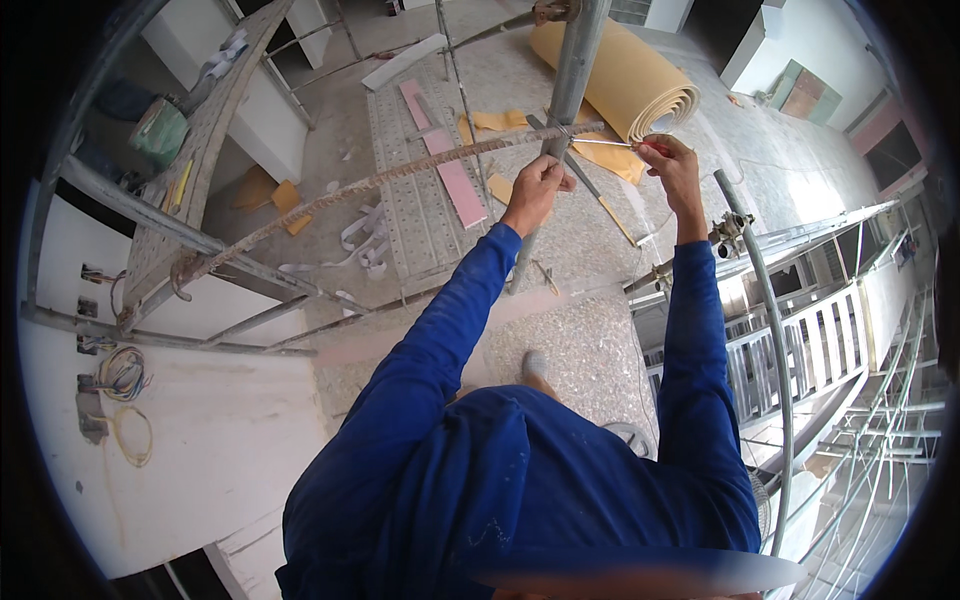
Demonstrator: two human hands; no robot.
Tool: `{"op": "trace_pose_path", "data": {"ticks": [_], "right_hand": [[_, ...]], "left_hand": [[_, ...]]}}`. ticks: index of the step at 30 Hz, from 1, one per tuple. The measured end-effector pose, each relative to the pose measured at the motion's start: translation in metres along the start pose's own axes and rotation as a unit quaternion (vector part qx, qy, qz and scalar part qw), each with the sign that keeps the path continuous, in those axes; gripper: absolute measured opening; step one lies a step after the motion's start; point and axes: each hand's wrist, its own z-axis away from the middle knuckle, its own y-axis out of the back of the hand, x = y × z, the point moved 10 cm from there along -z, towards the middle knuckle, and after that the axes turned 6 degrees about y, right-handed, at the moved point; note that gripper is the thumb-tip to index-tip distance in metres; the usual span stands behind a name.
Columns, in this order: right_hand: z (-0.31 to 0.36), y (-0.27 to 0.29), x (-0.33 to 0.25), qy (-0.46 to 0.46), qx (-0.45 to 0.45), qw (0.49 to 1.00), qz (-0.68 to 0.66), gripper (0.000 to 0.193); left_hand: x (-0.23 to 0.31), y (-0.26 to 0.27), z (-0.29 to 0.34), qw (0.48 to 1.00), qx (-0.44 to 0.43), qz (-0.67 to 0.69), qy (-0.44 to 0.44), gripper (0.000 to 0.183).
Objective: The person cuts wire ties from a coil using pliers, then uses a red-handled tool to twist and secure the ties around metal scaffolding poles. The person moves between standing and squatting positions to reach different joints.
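In the upper centre of the frame both hands work at a joint on a grey vertical scaffold pole (pixel 572 75). The left hand (pixel 535 188) is closed around a rusty ribbed steel bar (pixel 400 178), just where the bar crosses the pole. The bar runs from there down to the middle left of the frame, approx. diagonal, and ends at a metal frame (pixel 150 240). The right hand (pixel 670 160), just right of the pole, has its fingers together on a thin tool with a red handle (pixel 612 143) (it looks like a tying hook, but it is too small to be sure). The tip of the tool points left, at thin wire wound around pole & bar. Both sleeves are blue. Behind the pole, at the top of the frame, lies a big roll of yellow-tan sheet (pixel 625 85) on the speckled floor (pixel 580 350), and a pink board (pixel 445 160) lies left of the pole.
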Motion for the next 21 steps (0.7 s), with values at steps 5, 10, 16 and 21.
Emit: {"op": "trace_pose_path", "data": {"ticks": [5, 10, 16, 21], "right_hand": [[-0.001, -0.005, -0.003, 0.005, -0.011, 1.000, 0.002, 0.026], [-0.001, -0.006, -0.014, 0.057, -0.047, 0.993, 0.089, 0.025], [-0.007, 0.003, -0.029, 0.205, -0.060, 0.965, 0.150, 0.024], [0.003, 0.069, 0.029, 0.075, 0.006, 0.994, 0.084, 0.028]], "left_hand": [[-0.006, 0.013, -0.003, 0.990, 0.023, -0.122, 0.072, 0.027], [0.036, 0.014, -0.006, 0.914, 0.115, -0.384, -0.056, 0.026], [0.011, 0.034, 0.007, 0.953, 0.067, -0.293, 0.023, 0.025], [-0.074, 0.122, 0.114, 0.954, 0.061, -0.277, 0.096, 0.034]]}}
